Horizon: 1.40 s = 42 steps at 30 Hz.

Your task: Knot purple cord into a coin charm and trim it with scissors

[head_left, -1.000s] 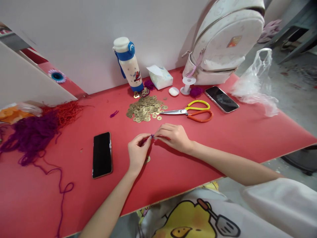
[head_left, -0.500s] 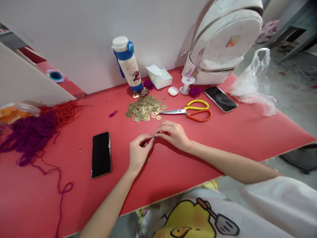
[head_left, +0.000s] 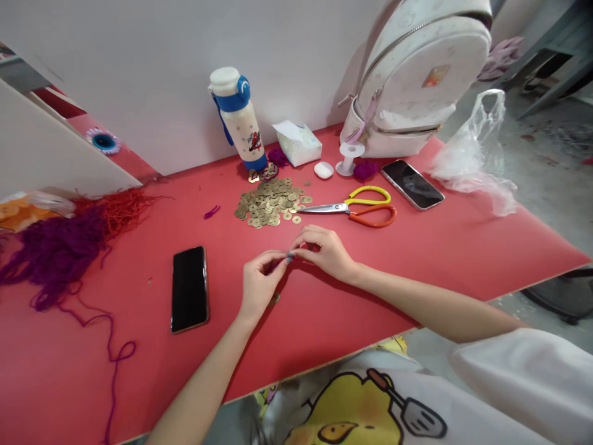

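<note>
Both hands were out in front, over the red bench (head_left: 333, 321). The left hand (head_left: 259, 281) had its thumb and finger pinched tight on a bit of purple yarn (head_left: 274, 267). The right hand (head_left: 327, 253) had its thumb and finger pressed together too, with the tips meeting the left ones. It looked like they were squeezing the same yarn, but that spot was too tiny to be sure. Most of the yarn was tucked inside the left hand, so its shape was hard to see.

The yarn was likely very light, soft and floppy. It would bend any way and could not be pushed, only pulled. It would not break from a squeeze, but its end could go fuzzy. The best place to hold it was close to the end, with just the fingertips.

A gold-coloured coin (head_left: 277, 297) peeked out beside the left wrist. I could not tell if it was tied on or just lying there. Past the hands sat a pile of coins (head_left: 269, 204) with little holes in them. Such coins were probably hard, thin and a bit slippery, and best picked up by the edge. The scissors (head_left: 347, 207) lay with their points right by the pile, so fingers needed care there.
</note>
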Each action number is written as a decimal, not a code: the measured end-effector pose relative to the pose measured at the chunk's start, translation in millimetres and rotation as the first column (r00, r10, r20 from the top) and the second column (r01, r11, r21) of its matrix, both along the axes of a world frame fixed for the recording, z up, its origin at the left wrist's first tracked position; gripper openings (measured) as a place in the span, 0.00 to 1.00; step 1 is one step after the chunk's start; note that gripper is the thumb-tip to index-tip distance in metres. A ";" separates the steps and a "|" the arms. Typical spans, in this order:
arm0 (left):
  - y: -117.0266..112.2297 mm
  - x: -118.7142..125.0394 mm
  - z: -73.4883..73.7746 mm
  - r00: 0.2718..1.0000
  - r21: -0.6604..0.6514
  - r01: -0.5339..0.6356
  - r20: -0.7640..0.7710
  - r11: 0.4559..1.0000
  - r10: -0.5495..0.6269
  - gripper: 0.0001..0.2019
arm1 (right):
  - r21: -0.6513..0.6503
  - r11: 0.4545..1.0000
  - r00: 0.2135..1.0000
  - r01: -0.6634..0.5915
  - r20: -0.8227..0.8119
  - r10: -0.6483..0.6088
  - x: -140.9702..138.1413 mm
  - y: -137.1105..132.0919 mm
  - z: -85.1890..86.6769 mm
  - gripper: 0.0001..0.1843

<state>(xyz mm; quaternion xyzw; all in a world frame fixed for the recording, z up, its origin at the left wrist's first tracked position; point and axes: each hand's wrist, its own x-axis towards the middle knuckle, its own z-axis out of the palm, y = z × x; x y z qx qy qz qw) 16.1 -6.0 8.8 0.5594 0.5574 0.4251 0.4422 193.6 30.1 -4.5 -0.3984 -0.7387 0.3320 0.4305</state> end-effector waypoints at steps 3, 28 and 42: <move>-0.3 0.4 1.6 1.000 -0.015 -0.021 0.014 1.000 0.021 0.07 | -0.026 0.999 0.998 -0.019 -0.052 0.018 1.0 1.7 1.0 0.10; 2.2 -3.9 -3.2 0.978 -0.048 -0.198 0.059 0.979 0.200 0.08 | 0.040 0.996 0.969 -0.082 0.238 0.070 0.0 -3.7 -1.2 0.08; -2.1 -2.9 -3.9 0.986 0.137 -0.020 -0.162 0.990 0.042 0.06 | 0.291 0.953 0.953 -0.081 0.302 -0.011 3.5 -3.9 4.2 0.11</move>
